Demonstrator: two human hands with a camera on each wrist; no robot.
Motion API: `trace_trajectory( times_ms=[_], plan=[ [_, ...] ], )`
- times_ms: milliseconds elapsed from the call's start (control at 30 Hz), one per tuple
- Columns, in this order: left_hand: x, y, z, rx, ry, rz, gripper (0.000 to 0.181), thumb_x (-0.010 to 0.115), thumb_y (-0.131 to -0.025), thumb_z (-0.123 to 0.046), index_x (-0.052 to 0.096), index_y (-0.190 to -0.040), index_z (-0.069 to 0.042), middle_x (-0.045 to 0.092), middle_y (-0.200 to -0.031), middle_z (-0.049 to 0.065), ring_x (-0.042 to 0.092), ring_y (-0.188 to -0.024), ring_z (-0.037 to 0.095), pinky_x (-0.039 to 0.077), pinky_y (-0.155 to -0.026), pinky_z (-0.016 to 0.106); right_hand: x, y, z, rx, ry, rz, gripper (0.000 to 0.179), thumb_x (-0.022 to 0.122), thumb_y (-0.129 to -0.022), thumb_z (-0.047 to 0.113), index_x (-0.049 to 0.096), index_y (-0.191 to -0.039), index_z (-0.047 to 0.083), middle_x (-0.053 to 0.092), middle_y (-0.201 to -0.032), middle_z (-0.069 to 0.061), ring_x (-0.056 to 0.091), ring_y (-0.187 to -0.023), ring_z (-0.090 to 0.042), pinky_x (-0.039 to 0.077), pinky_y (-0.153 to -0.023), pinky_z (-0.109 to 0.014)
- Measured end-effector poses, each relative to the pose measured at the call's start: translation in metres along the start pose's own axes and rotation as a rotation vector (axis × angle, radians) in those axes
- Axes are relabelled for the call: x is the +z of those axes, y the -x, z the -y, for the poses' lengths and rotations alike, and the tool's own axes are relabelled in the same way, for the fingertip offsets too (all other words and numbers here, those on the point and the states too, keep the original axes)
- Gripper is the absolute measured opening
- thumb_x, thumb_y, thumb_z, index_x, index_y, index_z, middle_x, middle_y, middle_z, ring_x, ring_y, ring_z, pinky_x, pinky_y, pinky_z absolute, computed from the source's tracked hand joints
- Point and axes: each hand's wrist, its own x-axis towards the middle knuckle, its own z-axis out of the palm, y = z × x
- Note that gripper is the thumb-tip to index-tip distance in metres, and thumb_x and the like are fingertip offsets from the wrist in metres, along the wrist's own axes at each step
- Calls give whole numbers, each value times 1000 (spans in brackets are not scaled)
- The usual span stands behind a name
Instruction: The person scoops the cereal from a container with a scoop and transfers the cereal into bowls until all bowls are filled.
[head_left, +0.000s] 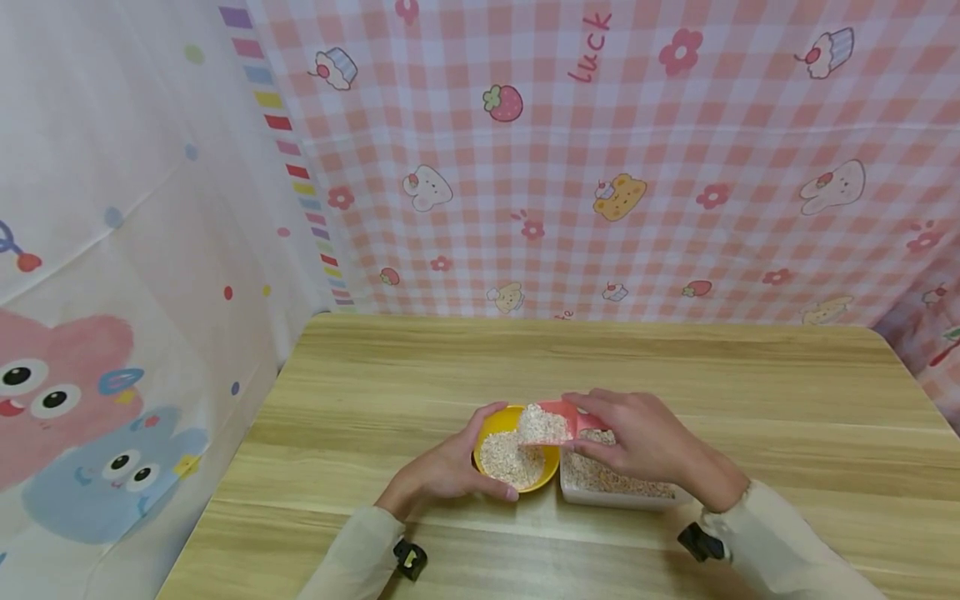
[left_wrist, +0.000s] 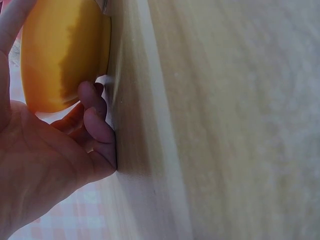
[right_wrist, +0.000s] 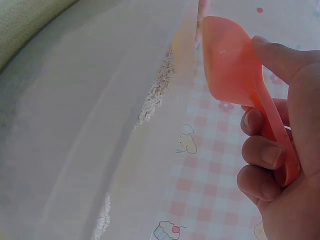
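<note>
My left hand (head_left: 447, 468) holds a yellow bowl (head_left: 492, 422) at its left side, thumb at the near rim and fingers at the far one. Pale flakes like oats (head_left: 504, 460) lie in the bowl. In the left wrist view, the bowl's smooth outer wall (left_wrist: 50, 55) shows beside curled fingers. My right hand (head_left: 651, 435) grips a pink scoop (head_left: 564, 408) by its handle, heaped with flakes (head_left: 542, 427). The scoop overlaps the bowl's right part in the head view. From the right wrist view, fingers curl round the handle (right_wrist: 274, 125) with the thumb against the scoop's body.
Right beside the bowl, under my right hand, stands a whitish translucent box (head_left: 615, 500) of flakes; its wall (right_wrist: 65, 135) fills much of the right wrist view. All stand on a wood-grain table (head_left: 420, 358). Behind hangs a pink checked cloth (head_left: 465, 167), with a white printed cloth (head_left: 172, 250) at left.
</note>
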Motion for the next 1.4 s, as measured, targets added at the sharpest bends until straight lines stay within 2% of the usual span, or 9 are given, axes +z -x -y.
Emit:
trace_trajectory(
  times_ms=[233, 433, 567, 700, 867, 1200, 1400],
  plan=[
    [0, -1, 1, -3, 5, 1, 114, 91, -69, -39, 16, -155, -40, 34, -157, 3, 37, -139, 31, 24, -115, 60, -1, -2, 2, -23, 60, -9, 59, 76, -85, 41, 63, -132, 7, 71, -113, -12, 68, -78, -15, 57, -74, -40],
    [0, -1, 1, -3, 4, -2, 114, 91, -69, -39, 16, -155, -39, 35, -156, 2, 38, -138, 29, 25, -115, 58, -2, -4, 3, -47, 87, -8, 59, 76, -86, 42, 62, -132, 8, 72, -107, -8, 54, -63, -2, 55, -67, -33],
    [0, -1, 2, 3, 0, -3, 114, 91, -69, -39, 16, -155, -39, 36, -156, 1, 38, -138, 28, 25, -115, 57, -2, -5, 4, -56, 98, -8, 59, 74, -86, 43, 63, -132, 8, 72, -108, -10, 56, -63, -3, 56, -67, -34],
    [0, -1, 2, 7, 0, -4, 114, 91, -69, -39, 16, -155, -39, 37, -155, 1, 39, -138, 28, 25, -115, 57, -3, -6, 5, -67, 102, -5, 58, 74, -86, 43, 63, -131, 7, 71, -107, -10, 52, -59, -1, 55, -64, -32],
    [0, -1, 2, 4, 3, -6, 115, 91, -69, -39, 15, -155, -39, 36, -156, 4, 37, -139, 31, 24, -114, 59, -5, -7, 5, -81, 103, -3, 58, 74, -87, 42, 63, -131, 8, 71, -101, -7, 40, -54, 2, 48, -57, -24],
    [0, -1, 2, -19, 24, -4, 114, 91, -69, -40, 16, -155, -41, 35, -157, 4, 36, -139, 30, 23, -114, 60, -6, -11, 7, -93, 112, 1, 57, 74, -87, 45, 63, -130, 9, 65, -88, 2, 36, -52, 1, 37, -51, -19],
    [0, -1, 1, -16, 23, -4, 114, 91, -69, -40, 16, -155, -41, 35, -157, 5, 37, -139, 30, 23, -114, 59, -6, -12, 6, -102, 121, 7, 56, 74, -86, 44, 64, -128, 10, 63, -85, 4, 36, -51, 1, 35, -49, -18]
  ],
)
